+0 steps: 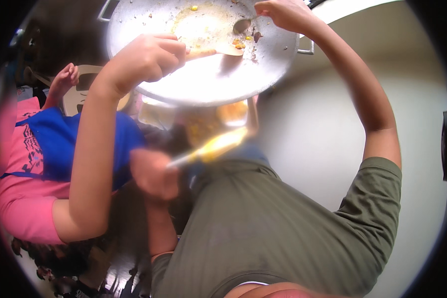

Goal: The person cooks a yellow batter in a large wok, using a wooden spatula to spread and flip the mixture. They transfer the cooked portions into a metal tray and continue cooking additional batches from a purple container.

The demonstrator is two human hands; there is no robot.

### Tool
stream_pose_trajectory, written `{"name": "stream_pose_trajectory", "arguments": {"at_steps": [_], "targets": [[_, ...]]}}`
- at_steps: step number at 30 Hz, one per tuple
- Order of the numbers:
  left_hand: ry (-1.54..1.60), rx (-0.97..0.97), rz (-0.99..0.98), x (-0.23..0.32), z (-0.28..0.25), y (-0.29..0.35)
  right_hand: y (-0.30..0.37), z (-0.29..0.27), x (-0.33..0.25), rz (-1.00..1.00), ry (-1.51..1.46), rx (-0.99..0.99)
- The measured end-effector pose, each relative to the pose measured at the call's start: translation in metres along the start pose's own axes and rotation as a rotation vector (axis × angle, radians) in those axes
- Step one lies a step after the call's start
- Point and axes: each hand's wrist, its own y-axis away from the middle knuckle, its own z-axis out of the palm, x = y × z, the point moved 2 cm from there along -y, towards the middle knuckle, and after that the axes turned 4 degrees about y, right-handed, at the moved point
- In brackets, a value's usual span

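A wide silver metal pan (203, 89) with loop handles lies at the top of the view, with food scraps stuck inside. My right hand (288, 15) is closed on the handle of a metal spoon (242, 26), its bowl in the pan's right part. In front of my body, my left hand (156, 174), smeared by motion, is closed on a long pale utensil with a yellow end (223, 144); its exact kind is too blurred to tell. From the left, a co-worker's hand (149, 57) holds a wooden spatula (226, 49) in the pan, near a small heap of yellow-brown bits (239, 44).
The co-worker, in a pink shirt and blue apron (64, 139), stands close at my left. Below the pan's near rim is a clear container (156, 113) beside blurred yellow-orange food (198, 130). A pale wall or surface (313, 139) extends on the right.
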Motion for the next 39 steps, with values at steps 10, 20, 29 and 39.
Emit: {"name": "stream_pose_trajectory", "arguments": {"at_steps": [10, 20, 29, 39], "targets": [[-0.078, 0.047, -0.059, -0.011, -0.010, 0.006, 0.006, -0.001, -0.016, 0.173, -0.018, -0.194], [-0.093, 0.016, -0.044, -0.015, 0.006, -0.001, 0.010, -0.003, -0.021, 0.230, -0.027, -0.233], [-0.219, 0.090, -0.059, -0.013, -0.010, -0.009, 0.014, -0.002, -0.013, 0.233, 0.015, -0.197], [-0.149, 0.121, -0.150, -0.017, -0.019, 0.002, 0.012, -0.005, -0.021, 0.195, 0.047, -0.203]]}}
